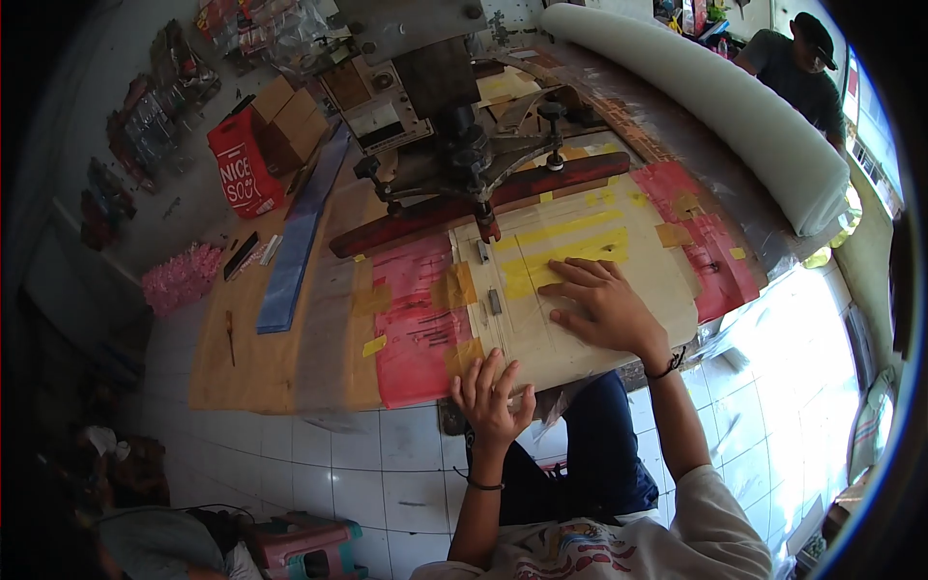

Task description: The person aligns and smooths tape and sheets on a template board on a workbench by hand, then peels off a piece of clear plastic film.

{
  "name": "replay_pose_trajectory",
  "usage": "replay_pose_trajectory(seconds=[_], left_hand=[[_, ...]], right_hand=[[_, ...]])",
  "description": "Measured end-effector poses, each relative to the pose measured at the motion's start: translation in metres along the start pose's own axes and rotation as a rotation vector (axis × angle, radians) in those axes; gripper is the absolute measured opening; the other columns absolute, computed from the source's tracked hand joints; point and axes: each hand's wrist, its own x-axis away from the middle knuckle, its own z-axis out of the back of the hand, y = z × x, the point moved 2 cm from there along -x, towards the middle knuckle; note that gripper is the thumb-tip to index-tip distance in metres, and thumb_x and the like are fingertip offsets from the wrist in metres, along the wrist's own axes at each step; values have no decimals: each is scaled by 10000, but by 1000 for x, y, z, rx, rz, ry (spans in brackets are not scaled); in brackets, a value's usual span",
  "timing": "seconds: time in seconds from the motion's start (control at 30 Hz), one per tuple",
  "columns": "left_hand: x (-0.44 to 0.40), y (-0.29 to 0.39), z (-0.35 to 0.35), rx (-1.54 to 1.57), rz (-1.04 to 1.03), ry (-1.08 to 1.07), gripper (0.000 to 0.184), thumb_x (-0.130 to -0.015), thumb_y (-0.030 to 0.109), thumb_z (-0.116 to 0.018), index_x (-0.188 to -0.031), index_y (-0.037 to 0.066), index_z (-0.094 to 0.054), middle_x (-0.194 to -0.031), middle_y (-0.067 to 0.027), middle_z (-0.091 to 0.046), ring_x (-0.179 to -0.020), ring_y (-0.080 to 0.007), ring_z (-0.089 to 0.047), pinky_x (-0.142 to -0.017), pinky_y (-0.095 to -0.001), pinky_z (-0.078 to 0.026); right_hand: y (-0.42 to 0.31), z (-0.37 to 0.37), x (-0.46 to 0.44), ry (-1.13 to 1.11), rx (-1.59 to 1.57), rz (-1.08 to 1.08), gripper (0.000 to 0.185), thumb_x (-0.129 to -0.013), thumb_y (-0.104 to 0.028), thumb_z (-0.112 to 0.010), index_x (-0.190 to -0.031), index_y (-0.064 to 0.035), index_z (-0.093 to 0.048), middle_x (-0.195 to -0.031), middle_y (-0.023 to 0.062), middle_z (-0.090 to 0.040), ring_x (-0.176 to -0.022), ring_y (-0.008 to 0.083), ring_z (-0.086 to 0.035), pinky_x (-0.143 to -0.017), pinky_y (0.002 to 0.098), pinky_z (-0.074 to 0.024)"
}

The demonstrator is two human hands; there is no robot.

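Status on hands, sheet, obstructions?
Left hand at near edge of cream sheet. Right hand palm-down on it. Red bar spans far side, apart from both hands.

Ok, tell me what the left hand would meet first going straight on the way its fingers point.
The left hand would likely meet the nearer small grey piece first, though the hand's height is hard to judge.

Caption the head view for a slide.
Right hand on a flat, beige, yellow-taped sheet; left hand at its near edge.
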Motion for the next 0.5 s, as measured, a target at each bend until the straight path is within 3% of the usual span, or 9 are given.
replay_pose_trajectory(seconds=[0.5], left_hand=[[4,-2,-2,-49,-22,0,411,-939,412,-630,-1287,194,-633,-1428,-92,-611,-1362,-318,-481,-1221,-536,-154]], right_hand=[[-1,2,-1,-11,8,-9,364,-976,-386,-634,-1265,-180,-718,-1491,127,-559,-1412,321,-473,-1183,495,-324]])
